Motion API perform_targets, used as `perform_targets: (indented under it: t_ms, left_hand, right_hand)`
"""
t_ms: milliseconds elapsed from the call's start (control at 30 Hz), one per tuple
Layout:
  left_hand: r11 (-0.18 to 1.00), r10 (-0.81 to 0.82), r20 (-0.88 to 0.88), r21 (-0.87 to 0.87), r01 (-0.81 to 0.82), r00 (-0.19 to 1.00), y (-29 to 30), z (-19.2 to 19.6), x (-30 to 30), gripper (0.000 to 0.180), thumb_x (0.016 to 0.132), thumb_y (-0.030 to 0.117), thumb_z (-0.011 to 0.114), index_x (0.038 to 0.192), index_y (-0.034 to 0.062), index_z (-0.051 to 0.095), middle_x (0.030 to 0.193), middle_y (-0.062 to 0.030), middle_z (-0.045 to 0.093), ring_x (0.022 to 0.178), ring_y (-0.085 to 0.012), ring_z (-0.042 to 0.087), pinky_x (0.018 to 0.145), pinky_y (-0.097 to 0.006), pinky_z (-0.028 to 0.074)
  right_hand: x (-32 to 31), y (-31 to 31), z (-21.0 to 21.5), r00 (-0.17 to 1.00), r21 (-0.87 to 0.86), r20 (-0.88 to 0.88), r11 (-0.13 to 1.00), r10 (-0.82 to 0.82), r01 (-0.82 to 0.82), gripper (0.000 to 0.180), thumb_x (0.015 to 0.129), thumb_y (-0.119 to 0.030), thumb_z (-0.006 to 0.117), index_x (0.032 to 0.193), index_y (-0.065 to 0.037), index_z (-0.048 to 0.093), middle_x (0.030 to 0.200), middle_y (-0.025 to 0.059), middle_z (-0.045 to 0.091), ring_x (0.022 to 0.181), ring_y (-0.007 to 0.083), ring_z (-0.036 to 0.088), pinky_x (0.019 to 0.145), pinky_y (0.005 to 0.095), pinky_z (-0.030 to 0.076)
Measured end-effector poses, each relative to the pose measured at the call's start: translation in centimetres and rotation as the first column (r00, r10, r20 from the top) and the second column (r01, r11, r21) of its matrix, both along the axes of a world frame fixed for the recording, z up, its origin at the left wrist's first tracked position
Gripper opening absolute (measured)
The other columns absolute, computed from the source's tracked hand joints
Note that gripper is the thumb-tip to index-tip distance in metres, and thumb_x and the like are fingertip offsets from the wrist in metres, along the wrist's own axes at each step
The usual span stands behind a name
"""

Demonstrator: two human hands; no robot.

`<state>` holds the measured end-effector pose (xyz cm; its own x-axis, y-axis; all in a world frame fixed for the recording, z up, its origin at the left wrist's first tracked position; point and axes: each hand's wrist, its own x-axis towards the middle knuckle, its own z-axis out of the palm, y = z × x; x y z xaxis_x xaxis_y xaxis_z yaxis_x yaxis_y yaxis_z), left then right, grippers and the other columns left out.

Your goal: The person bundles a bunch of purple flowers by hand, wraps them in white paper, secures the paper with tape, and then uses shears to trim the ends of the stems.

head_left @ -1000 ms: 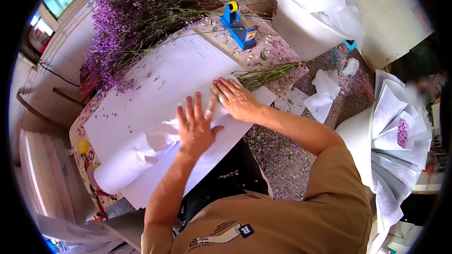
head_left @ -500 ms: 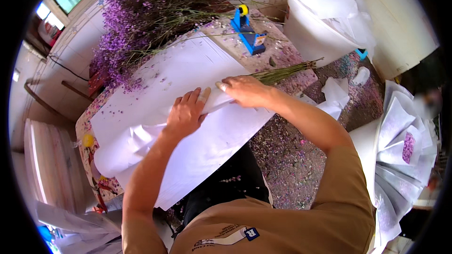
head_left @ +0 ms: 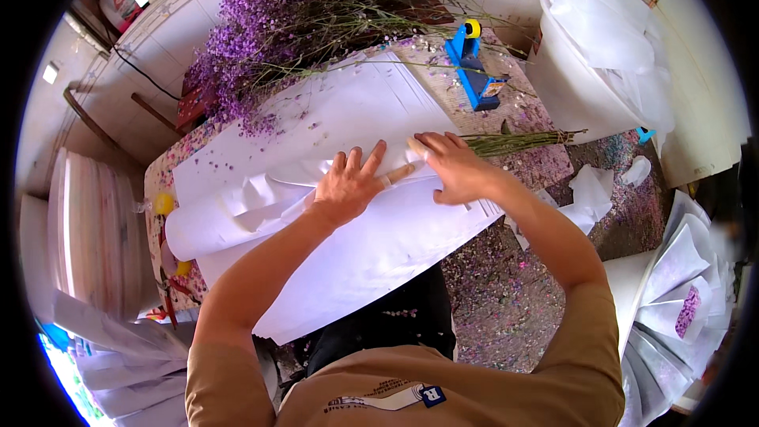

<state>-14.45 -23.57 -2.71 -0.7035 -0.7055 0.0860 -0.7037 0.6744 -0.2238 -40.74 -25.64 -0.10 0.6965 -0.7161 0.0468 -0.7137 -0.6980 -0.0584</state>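
Both hands, left hand [head_left: 352, 182] and right hand [head_left: 451, 166], press flat and open on white wrapping paper [head_left: 379, 111] mid-frame; the stems [head_left: 514, 141] are only partly rolled in.

Both hands lie flat on white wrapping paper [head_left: 348, 111] spread over the bench [head_left: 522, 115]. The left hand [head_left: 352, 186] presses palm-down with fingers spread on a rolled fold of the paper; the right hand [head_left: 451, 166] rests just beside it, thumb tips nearly touching. Green stems [head_left: 514, 141] stick out from under the paper at the right hand — tied at their far end. A heap of purple flowers [head_left: 277, 24] lies across the bench's far side, partly on the paper. A blue tape dispenser [head_left: 474, 67] stands beyond the stems. Wrapped white bouquets [head_left: 680, 292] sit at lower right.
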Motion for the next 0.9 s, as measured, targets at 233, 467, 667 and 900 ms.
perform_targets:
  t_ms: [233, 467, 667, 900]
  left_hand:
    - [0.997, 0.075, -0.124, -0.013, -0.077, 0.989, 5.5, -0.7, -1.4, 0.073, 0.087, 0.031, 0.069, 0.155, 0.0353, 0.042, 0.165, -0.0143, 0.026, 0.138, -0.0410, 0.037, 0.104, -0.061, 0.036]
    - [0.839, 0.359, -0.002, 0.440, -0.321, 0.933, -0.2, 4.3, -7.7, 0.073, 0.068, 0.024, 0.083, 0.137, 0.0150, 0.061, 0.131, -0.0142, 0.066, 0.125, -0.0327, 0.060, 0.101, -0.049, 0.044]
    - [0.572, 0.170, 0.006, 0.813, -0.103, 0.985, -5.9, 5.2, -12.1, 0.063, 0.059, 0.020, 0.082, 0.120, 0.0099, 0.071, 0.100, -0.0169, 0.075, 0.091, -0.0344, 0.073, 0.078, -0.044, 0.057]
    - [0.498, 0.139, -0.081, 0.867, 0.001, 0.987, -12.2, 6.9, -18.3, 0.067, 0.055, 0.012, 0.083, 0.120, 0.0043, 0.069, 0.097, -0.0163, 0.074, 0.088, -0.0293, 0.072, 0.077, -0.041, 0.057]
  right_hand:
    - [2.3, -3.5, 0.3, 0.988, 0.350, -0.150, 0.933, -0.034, 0.085, 0.062, 0.065, -0.020, 0.088, 0.119, -0.001, 0.064, 0.115, 0.0208, 0.068, 0.111, 0.0387, 0.065, 0.091, 0.0453, 0.055]
    - [0.6, 1.0, 0.9, 0.977, 0.315, -0.076, 0.925, -0.198, 0.212, 0.044, 0.068, -0.014, 0.081, 0.109, -0.002, 0.067, 0.095, 0.0205, 0.073, 0.095, 0.0403, 0.070, 0.084, 0.0485, 0.055]
    - [-5.0, -0.2, 3.5, 0.969, 0.461, -0.093, 0.852, -0.229, 0.246, 0.049, 0.069, -0.026, 0.086, 0.108, -0.001, 0.070, 0.102, 0.0202, 0.073, 0.098, 0.0380, 0.070, 0.085, 0.0438, 0.055]
    - [-13.5, -10.4, 5.6, 0.168, 0.636, 0.678, 0.686, -0.716, 0.355, 0.070, 0.076, -0.048, 0.088, 0.120, 0.003, 0.069, 0.110, 0.0183, 0.073, 0.107, 0.0276, 0.068, 0.092, 0.0405, 0.052]
